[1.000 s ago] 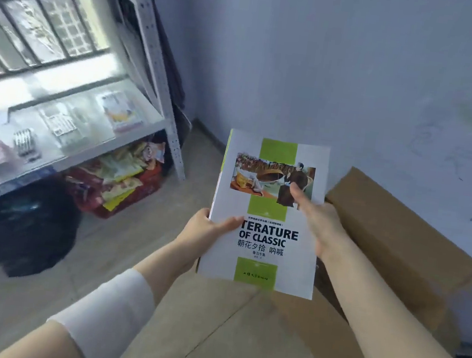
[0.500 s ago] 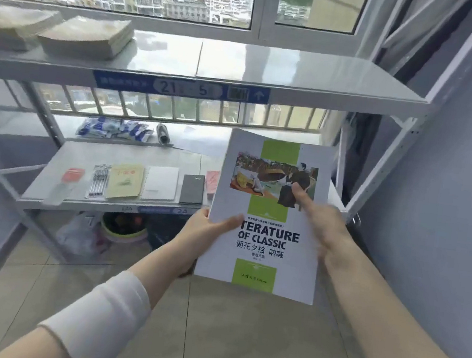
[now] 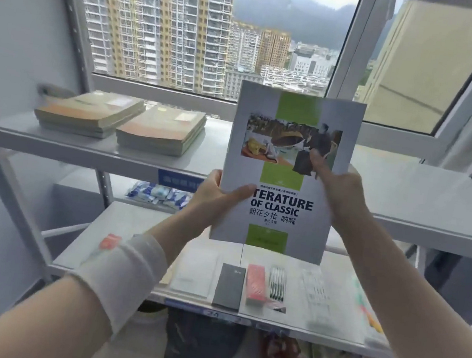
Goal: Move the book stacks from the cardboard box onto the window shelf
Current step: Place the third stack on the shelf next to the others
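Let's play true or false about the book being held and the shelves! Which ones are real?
1. Left hand and right hand both grip the white-and-green paperback book. True.
2. Three book stacks lie by the window. False: two tan-covered book stacks lie on the grey metal window shelf.
3. The held book lies flat on that shelf. False: it is held in the air.
4. A black rectangular notebook lies on the lower shelf. True.

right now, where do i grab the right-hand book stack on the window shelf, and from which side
Take the right-hand stack by its near edge, from the front, thumb on top, fingers beneath. It lies flat close to the window shelf's front lip, and the left stack sits close on its left side.
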{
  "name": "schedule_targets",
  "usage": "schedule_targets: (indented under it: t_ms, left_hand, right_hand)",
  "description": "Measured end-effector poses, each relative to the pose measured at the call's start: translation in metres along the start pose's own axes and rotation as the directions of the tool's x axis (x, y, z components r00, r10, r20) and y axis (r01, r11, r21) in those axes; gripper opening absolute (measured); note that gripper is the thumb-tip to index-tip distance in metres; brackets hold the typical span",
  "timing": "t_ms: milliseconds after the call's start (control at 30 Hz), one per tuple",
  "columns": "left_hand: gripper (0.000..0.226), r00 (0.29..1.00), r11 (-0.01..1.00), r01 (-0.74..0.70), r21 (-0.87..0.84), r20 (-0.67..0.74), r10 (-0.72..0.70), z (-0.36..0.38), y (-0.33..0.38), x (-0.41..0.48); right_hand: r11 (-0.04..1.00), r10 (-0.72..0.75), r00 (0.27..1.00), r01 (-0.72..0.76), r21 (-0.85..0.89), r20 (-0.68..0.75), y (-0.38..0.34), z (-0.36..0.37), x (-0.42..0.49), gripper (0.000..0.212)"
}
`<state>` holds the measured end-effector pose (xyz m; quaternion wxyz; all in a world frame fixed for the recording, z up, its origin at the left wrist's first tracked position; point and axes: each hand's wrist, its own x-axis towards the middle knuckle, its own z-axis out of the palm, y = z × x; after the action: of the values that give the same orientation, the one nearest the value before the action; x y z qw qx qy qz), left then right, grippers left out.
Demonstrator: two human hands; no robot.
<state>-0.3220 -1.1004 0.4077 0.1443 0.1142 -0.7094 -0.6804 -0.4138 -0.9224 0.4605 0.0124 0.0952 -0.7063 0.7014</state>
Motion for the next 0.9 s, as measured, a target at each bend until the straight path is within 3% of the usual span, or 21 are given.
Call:
schedule_targets:
  t_ms: [200,333,467,633,800,900]
  left_hand:
    - [0.044,0.981,0.981,-0.18,0.068,-0.061,0.184,-0.024,0.026,0.106]
    - [0.042,0.973,0.974,-0.223,0.037,-0.049,0.224,-0.029,0.025,0.161]
    - [0.042,0.975,0.975,-0.222,-0.025,-0.016,0.222,-0.028,0.013,0.198]
    - [0.047,0.988,0.988,-0.152,-0.022,0.034,0.152,-0.028,-0.021,0.215]
    - [0.063,0.975,0.984,-0.168,0.065,0.155,0.156,-0.04,-0.026,0.22]
    - [0.058,0.978,0.985,-0.165,0.054,0.135,0.157,-0.043,-0.03,0.226]
  right_hand:
    - [0.985,-0.173,0.985,0.173,0.027,0.017,-0.015,0.048,0.089,0.041]
    - [0.974,-0.222,0.975,0.223,0.045,-0.028,-0.011,0.066,0.131,0.047]
    - [0.975,-0.223,0.974,0.223,0.005,-0.038,0.003,0.072,0.161,0.054]
    - [0.987,-0.158,0.987,0.158,0.001,0.013,0.04,0.075,0.176,0.044]
    - [0.991,-0.133,0.989,0.132,0.031,0.062,0.047,0.075,0.183,0.072]
    - [0.995,-0.093,0.994,0.091,0.046,0.059,0.056,0.076,0.185,0.061]
